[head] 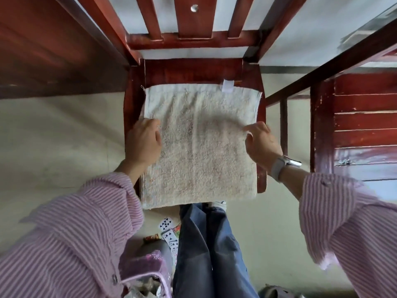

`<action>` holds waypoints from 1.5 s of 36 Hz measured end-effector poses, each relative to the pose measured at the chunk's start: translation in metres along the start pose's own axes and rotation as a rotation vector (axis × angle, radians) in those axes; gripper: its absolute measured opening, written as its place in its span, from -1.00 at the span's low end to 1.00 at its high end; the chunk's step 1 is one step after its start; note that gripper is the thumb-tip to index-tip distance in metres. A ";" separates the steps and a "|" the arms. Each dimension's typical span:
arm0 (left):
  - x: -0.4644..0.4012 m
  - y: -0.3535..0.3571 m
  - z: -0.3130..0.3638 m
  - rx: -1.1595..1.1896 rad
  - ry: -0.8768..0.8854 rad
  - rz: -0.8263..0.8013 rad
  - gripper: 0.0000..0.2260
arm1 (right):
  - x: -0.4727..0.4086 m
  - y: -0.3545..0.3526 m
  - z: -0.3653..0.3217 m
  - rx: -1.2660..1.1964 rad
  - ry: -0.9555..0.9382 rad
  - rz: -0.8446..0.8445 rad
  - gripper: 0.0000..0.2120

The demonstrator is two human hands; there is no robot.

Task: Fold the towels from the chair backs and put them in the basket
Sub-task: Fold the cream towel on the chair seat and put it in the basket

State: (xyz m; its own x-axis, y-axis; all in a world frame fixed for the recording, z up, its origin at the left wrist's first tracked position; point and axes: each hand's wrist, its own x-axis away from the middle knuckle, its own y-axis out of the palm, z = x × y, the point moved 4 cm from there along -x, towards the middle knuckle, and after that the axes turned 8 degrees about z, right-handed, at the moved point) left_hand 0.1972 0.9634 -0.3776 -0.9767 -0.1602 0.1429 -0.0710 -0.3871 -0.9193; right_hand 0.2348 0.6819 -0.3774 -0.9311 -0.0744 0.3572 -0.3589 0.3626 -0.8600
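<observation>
A cream terry towel (199, 145) lies spread flat over the seat of a red wooden chair (194, 69), its white label at the far edge and its near edge hanging over the seat front. My left hand (144, 143) rests on the towel's left edge, fingers curled on the cloth. My right hand (261, 143), with a watch on the wrist, pinches the towel's right edge between thumb and fingers. A pink basket (148, 276) with cloth inside stands on the floor at my lower left, partly hidden by my sleeve.
The chair back's slats (193, 20) rise at the far side. A dark table edge (322, 67) and red wooden furniture (363, 125) stand to the right. Playing cards (168, 231) lie on the pale floor near my legs.
</observation>
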 end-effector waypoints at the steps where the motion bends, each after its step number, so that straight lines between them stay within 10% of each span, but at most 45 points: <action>1: -0.012 0.002 0.000 -0.008 0.005 0.007 -0.79 | -0.012 -0.001 -0.004 0.023 -0.034 0.023 -0.68; 9: -0.088 0.021 -0.011 -0.159 -0.015 -0.070 -0.57 | -0.085 0.002 -0.010 0.163 -0.065 0.059 -0.52; 26: -0.077 -0.024 -0.003 0.110 0.071 0.205 -0.86 | -0.078 -0.027 -0.015 -0.114 0.084 0.191 -0.80; 30: -0.056 -0.032 0.000 0.584 -0.188 -0.429 -0.94 | -0.065 -0.047 -0.023 -0.255 0.020 0.099 -0.88; 33: -0.022 -0.036 -0.009 0.685 -0.350 -1.144 -0.71 | -0.033 -0.051 -0.027 -0.116 -0.083 -0.577 -0.91; 35: -0.010 -0.038 -0.017 0.600 -0.354 -1.326 -0.58 | -0.008 -0.051 -0.023 -0.084 -0.022 -0.943 -0.94; 37: -0.016 -0.036 -0.020 0.542 -0.387 -1.183 -0.76 | -0.005 -0.048 -0.020 -0.146 0.039 -0.958 -0.96; 44: -0.067 -0.020 -0.037 0.181 -0.174 -0.083 -0.88 | -0.069 -0.037 -0.011 -0.296 0.158 0.086 -0.83; 54: -0.087 0.004 -0.041 0.020 -0.022 -0.026 -0.84 | -0.095 -0.008 -0.006 -0.090 0.093 0.160 -0.80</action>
State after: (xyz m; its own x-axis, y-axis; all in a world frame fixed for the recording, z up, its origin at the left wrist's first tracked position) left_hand 0.2734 1.0131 -0.4090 -0.9698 -0.1699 0.1752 -0.0923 -0.4092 -0.9078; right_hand 0.3268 0.6918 -0.4019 -0.9641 0.0756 0.2547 -0.1961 0.4445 -0.8740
